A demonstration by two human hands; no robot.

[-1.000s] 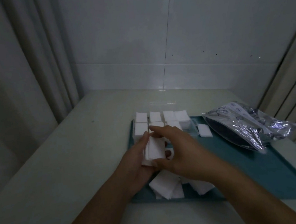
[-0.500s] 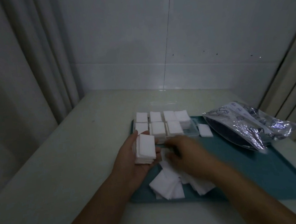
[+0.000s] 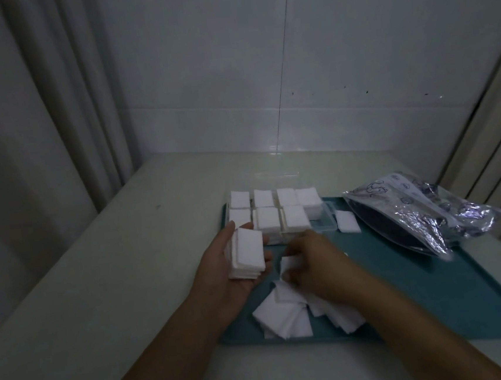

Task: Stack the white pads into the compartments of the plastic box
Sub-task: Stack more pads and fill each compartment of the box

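My left hand (image 3: 230, 268) lies palm up at the tray's (image 3: 454, 286) left edge, thumb and fingers curled round a neat stack (image 3: 246, 253) of white pads. My right hand (image 3: 314, 264) is knuckles up over the loose pads (image 3: 286, 318) heaped by the tray's near edge, thumb and fingertips pinching one pad (image 3: 287, 264) just lifted off the heap.

The box (image 3: 327, 217) sits at the tray's far left corner, clear plastic, its compartments packed with square pads; the far row and near row both show white tops, and only its right end shows bare plastic. One pad (image 3: 347, 221) lies on the tray just beside the box's right end.

The middle and right of the teal tray are bare, giving open room between my right hand and the bag (image 3: 423, 213), a crinkled, shiny clear packet lying over the tray's far right corner. To the left of the tray the pale surface (image 3: 105, 280) is smooth, running to a curtain (image 3: 52, 117); a tiled wall (image 3: 322, 60) closes the far edge.
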